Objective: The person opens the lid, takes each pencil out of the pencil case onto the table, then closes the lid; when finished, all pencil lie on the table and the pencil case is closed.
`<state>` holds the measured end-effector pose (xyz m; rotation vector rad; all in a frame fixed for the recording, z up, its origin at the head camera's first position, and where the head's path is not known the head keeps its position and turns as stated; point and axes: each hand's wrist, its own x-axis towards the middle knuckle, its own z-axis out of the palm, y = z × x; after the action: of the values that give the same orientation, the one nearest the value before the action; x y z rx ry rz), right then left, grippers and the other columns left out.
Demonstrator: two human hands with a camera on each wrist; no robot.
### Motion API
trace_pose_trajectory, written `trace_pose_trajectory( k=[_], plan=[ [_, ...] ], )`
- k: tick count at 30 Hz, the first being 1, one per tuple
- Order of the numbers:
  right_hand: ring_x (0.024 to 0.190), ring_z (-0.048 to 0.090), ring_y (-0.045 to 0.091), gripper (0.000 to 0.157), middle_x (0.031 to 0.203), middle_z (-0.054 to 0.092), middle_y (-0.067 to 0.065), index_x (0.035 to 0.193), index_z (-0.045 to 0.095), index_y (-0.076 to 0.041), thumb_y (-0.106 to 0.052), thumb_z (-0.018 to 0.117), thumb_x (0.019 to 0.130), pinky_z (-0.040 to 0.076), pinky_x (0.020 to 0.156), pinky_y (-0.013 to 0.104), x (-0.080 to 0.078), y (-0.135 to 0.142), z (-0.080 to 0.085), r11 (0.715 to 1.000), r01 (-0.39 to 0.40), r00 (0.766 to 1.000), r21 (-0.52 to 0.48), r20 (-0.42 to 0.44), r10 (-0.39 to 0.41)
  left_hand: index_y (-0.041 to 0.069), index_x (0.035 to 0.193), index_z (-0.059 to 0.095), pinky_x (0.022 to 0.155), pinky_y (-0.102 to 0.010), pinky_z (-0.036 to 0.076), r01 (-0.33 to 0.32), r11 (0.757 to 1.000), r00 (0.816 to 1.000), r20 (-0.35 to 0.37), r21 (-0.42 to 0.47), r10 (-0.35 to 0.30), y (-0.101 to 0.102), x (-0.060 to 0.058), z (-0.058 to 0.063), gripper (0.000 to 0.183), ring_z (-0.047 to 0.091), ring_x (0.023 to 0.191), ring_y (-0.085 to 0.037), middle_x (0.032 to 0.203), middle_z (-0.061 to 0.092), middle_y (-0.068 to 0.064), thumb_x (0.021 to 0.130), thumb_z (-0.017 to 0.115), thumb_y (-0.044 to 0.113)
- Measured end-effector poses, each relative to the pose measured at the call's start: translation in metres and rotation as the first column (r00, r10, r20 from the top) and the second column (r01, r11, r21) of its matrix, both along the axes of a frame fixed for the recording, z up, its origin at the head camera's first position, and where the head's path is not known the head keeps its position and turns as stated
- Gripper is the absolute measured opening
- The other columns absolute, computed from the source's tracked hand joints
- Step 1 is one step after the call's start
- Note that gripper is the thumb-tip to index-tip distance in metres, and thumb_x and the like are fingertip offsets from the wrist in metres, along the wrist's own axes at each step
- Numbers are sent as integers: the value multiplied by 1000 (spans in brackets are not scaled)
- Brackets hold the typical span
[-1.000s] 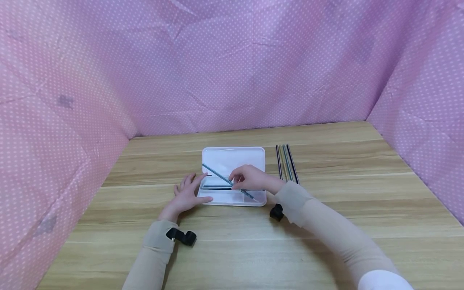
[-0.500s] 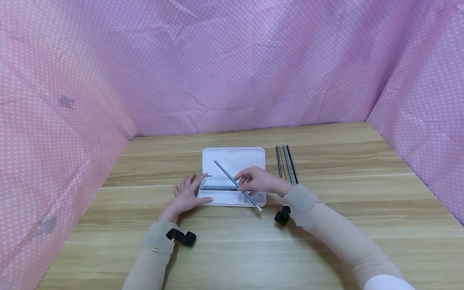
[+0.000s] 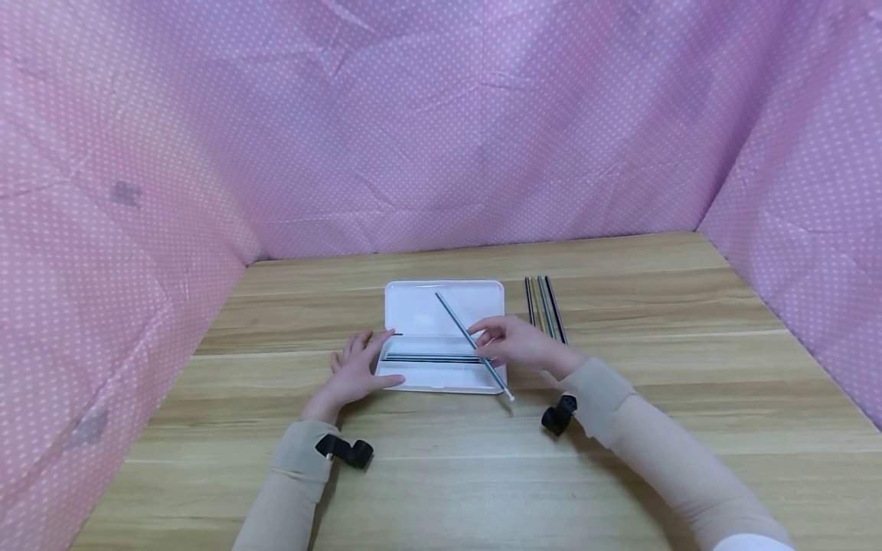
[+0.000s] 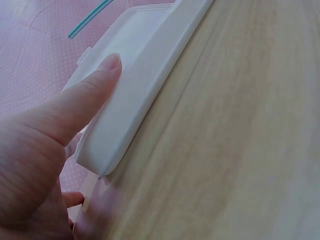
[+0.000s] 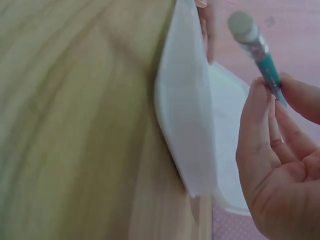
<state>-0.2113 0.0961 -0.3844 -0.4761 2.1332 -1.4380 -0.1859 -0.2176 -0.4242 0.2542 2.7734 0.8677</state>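
Observation:
A white pencil case [image 3: 444, 376] lies with its lid back on the table, holding several dark and teal pencils [image 3: 420, 357] in a row. My left hand [image 3: 357, 375] rests at its left end, fingers spread and thumb straight along the front rim [image 4: 131, 95]. Between thumb and fingertips my right hand [image 3: 517, 341] pinches a teal pencil [image 3: 455, 317], held slanted over the case's right part. Its white eraser end [image 5: 243, 27] points down toward me past the front rim, and the other end reaches up in front of the lid [image 3: 413, 302].
Several pencils [image 3: 544, 302] in dark, gold and teal lie side by side on the wooden table [image 3: 441, 474], right of the case, partly behind my right hand. Pink dotted cloth [image 3: 441, 153] hangs around the table's back and sides.
My right hand has drawn the teal pencil to the right, from across the case to over its right end, and the pencil has turned steeper. The left hand has stayed in place.

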Motion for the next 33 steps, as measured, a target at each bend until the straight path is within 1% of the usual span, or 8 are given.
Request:
trace_pose_trajectory(
  k=[5, 11, 15, 19, 22, 26, 29, 33],
  plan=[
    [88, 60, 16, 41, 103, 62, 10, 130, 52, -4, -10, 62, 90, 55, 78, 34, -2, 15, 1, 998, 61, 998, -7, 9, -61, 28, 150, 26, 103, -69, -10, 1, 1000, 1000, 6, -2, -1, 0, 1, 1, 89, -5, 141, -45, 155, 7, -22, 77, 73, 50],
    [85, 61, 16, 43, 103, 61, 10, 132, 51, -4, -11, 62, 91, 55, 76, 32, -2, 28, -1, 996, 88, 996, 26, 15, -88, 28, 150, 26, 103, -70, -10, 2, 1000, 1000, 6, -2, -2, 0, 1, 2, 89, -5, 141, -46, 155, 7, -23, 77, 73, 49],
    [84, 60, 13, 44, 106, 60, 13, 132, 50, 0, -9, 62, 90, 55, 76, 32, -1, 36, -3, 995, 104, 994, 1, 23, -104, 28, 150, 26, 103, -70, -10, 1, 1000, 1000, 5, -2, -1, 0, 2, 2, 89, -5, 141, -45, 155, 7, -23, 77, 73, 49],
    [80, 60, 12, 46, 108, 60, 18, 133, 48, 2, -9, 62, 91, 55, 72, 29, -1, 46, -3, 993, 112, 993, -39, 38, -110, 28, 150, 26, 103, -69, -10, -3, 1000, 1000, 7, -4, 3, 0, 1, 1, 89, -5, 141, -45, 155, 7, -22, 77, 73, 49],
    [80, 60, 11, 46, 107, 60, 16, 134, 47, 1, -10, 61, 91, 54, 71, 28, -2, 55, -3, 990, 134, 990, -50, 50, -132, 28, 150, 26, 103, -69, -10, -5, 1000, 1000, 10, -6, 5, 1, 1, 2, 89, -5, 141, -45, 156, 6, -22, 77, 73, 49],
    [82, 59, 9, 49, 100, 60, 4, 135, 44, 3, -11, 61, 92, 53, 72, 26, -4, 69, -4, 981, 176, 982, -79, 79, -170, 28, 150, 26, 103, -69, -11, -5, 1000, 1000, 15, -1, 5, 2, 1, 3, 89, -6, 141, -45, 156, 6, -21, 78, 73, 48],
    [82, 59, 8, 51, 97, 59, -1, 136, 40, 6, -10, 60, 92, 52, 72, 24, -6, 79, -5, 975, 194, 977, -109, 106, -182, 28, 150, 26, 103, -69, -11, -3, 1000, 1000, 17, 2, 3, 2, 1, 3, 89, -5, 141, -45, 156, 6, -22, 78, 73, 48],
    [82, 60, 4, 55, 97, 60, -3, 139, 33, 9, -6, 57, 92, 52, 75, 21, -7, 96, -2, 970, 208, 975, -123, 111, -194, 28, 150, 26, 103, -69, -10, -2, 1000, 1000, 16, 1, 2, 3, 1, 5, 89, -5, 141, -45, 156, 6, -22, 78, 73, 48]
  ],
)
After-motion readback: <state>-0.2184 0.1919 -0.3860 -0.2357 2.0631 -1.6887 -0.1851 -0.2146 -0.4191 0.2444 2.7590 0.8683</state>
